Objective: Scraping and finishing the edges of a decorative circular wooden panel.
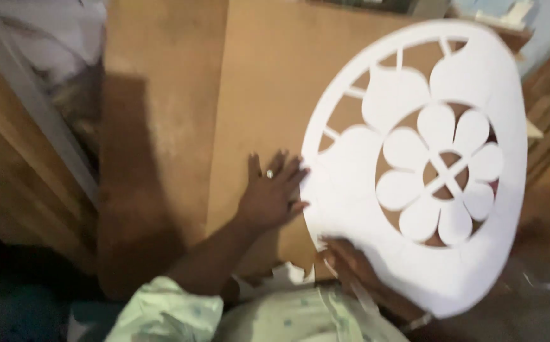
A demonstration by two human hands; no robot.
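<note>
A flat white round cutout (414, 164) with flower-shaped openings lies on brown board (262, 95). Left hand (272, 193) presses flat, fingers spread, holding nothing; right hand (351, 263) grips the cutout's lower edge.

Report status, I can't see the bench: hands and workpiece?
Left hand flat, open, on brown board. Right hand at lower edge of round white flower-pattern cutout panel, grip unclear. Nothing in the way.

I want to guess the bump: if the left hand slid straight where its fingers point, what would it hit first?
Probably only more of the brown board: the left hand lies flat on it, fingers pointing up the picture. The white cut-out disc sits just beside them.
</note>
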